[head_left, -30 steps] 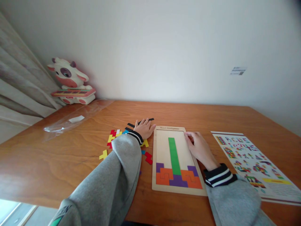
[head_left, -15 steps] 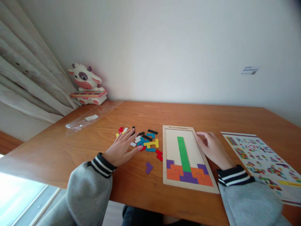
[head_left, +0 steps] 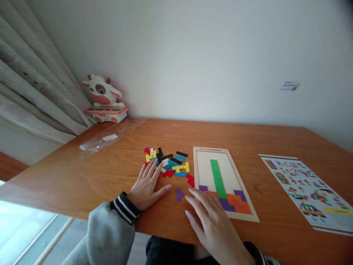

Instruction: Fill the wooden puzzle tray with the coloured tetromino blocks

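My left hand [head_left: 148, 187] lies with fingers spread on the table, its fingertips at the near edge of a pile of coloured puzzle pieces [head_left: 168, 164]. My right hand [head_left: 211, 219] reaches over the lower left corner of the wooden puzzle tray [head_left: 240, 173], fingers apart and holding nothing. A purple piece [head_left: 179, 194] lies on the table between the two hands, close to the right fingertips. Inside the tray, a long green strip [head_left: 217, 179] stands upright above orange pieces [head_left: 240, 203] and purple ones. My right hand hides the tray's lower left part.
A printed pattern sheet [head_left: 306, 189] lies right of the tray. At the back left, a toy cow with a keyboard [head_left: 104, 99] stands by the curtain [head_left: 35, 81], with a clear plastic bag [head_left: 110, 138] in front of it. The wall [head_left: 209, 66] rises behind the table.
My right hand has left the tray's right edge and moved left and nearer, across the tray's lower left corner. My left hand has drawn back slightly, uncovering more pieces of the pile.
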A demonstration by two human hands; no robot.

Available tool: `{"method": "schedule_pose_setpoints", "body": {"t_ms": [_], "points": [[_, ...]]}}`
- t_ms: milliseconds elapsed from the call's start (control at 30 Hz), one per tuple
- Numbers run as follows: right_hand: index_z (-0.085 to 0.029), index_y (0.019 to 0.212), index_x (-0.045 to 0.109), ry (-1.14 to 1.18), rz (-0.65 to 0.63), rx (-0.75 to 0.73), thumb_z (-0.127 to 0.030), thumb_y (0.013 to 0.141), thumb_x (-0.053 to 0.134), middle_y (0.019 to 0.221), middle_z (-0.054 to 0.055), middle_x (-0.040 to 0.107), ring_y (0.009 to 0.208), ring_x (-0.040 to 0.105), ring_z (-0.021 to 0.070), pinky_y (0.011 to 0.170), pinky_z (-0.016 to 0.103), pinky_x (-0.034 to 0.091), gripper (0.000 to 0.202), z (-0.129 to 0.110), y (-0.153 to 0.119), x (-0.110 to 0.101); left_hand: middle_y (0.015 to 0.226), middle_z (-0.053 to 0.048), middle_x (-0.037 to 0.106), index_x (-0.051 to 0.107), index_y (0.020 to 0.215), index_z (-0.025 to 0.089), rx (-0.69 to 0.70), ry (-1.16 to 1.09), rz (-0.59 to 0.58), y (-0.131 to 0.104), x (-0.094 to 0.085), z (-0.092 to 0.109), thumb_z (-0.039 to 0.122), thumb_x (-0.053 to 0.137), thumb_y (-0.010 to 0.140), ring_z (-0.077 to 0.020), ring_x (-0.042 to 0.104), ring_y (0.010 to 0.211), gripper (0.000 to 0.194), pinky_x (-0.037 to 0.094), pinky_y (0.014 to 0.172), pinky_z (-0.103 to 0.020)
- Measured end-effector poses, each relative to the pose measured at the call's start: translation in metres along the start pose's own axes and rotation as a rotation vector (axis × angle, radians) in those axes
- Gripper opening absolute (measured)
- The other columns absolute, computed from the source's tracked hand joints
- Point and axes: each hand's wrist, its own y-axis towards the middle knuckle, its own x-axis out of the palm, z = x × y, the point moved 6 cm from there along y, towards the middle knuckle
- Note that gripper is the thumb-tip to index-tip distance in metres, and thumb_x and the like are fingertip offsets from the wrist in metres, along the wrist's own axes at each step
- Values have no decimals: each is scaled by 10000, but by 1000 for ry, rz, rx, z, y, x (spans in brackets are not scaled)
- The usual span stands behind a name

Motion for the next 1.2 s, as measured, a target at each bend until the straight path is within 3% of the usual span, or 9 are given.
{"method": "schedule_pose_setpoints", "body": {"t_ms": [133, 267, 400, 567, 733, 1033, 1200], "points": [[-177, 1286, 620, -14, -27, -47, -211, 974, 519, 1316, 98, 680, 1212, 628, 277, 1063, 486, 497, 330, -12, 9, 19, 1642, -167, 249, 208, 1574, 192, -30, -240, 31, -3, -5, 11, 565, 356, 1013, -288, 242, 1524, 691, 315, 1216, -510], [-173, 1294, 624, -35, -110, -69, -268, 975, 547, 1339, 98, 666, 1228, 612, 285, 1090, 509, 460, 342, -11, 17, 19, 1599, -138, 361, 301, 1529, 207, 6, -388, 66, 7, -16, 16, 510, 387, 1022, -246, 318, 1498, 597, 350, 1215, -454], [-151, 1231, 655, -108, -208, -80, -259, 960, 580, 1318, 134, 667, 1174, 635, 291, 1040, 503, 484, 301, 0, 34, 9, 1552, -135, 437, 478, 1420, 189, 188, -300, 90, 39, -25, 22, 477, 512, 979, -256, 371, 1471, 528, 362, 1206, -455], [-84, 1197, 658, -209, -300, -93, -250, 954, 590, 1283, 208, 664, 1172, 634, 321, 1021, 514, 474, 302, 16, 59, 13, 1280, -92, 684, 655, 1198, 210, 326, -158, 169, 81, -21, 15, 351, 539, 966, -239, 641, 1194, 296, 502, 1066, -437], [-128, 1190, 668, -72, -387, -139, -254, 977, 569, 1271, 147, 691, 1135, 658, 278, 995, 463, 490, 267, 28, 79, 20, 1028, -79, 763, 694, 1100, 199, 462, -139, 256, 82, -13, 7, 294, 529, 971, -218, 718, 943, 230, 579, 861, -372], [-173, 1196, 673, 32, -288, -129, -283, 968, 596, 1228, 116, 704, 1109, 658, 270, 986, 473, 501, 264, 47, 87, 22, 1046, -69, 754, 697, 1100, 198, 336, -359, 255, 83, -9, 3, 299, 561, 959, -202, 699, 995, 220, 561, 924, -359], [-182, 1188, 664, 32, -277, -162, -283, 979, 572, 1231, 106, 698, 1097, 665, 259, 982, 479, 515, 250, 48, 86, 21, 1079, -83, 750, 702, 1104, 170, 258, -515, 233, 85, -32, -8, 335, 563, 957, -186, 703, 983, 261, 564, 898, -320]]}}
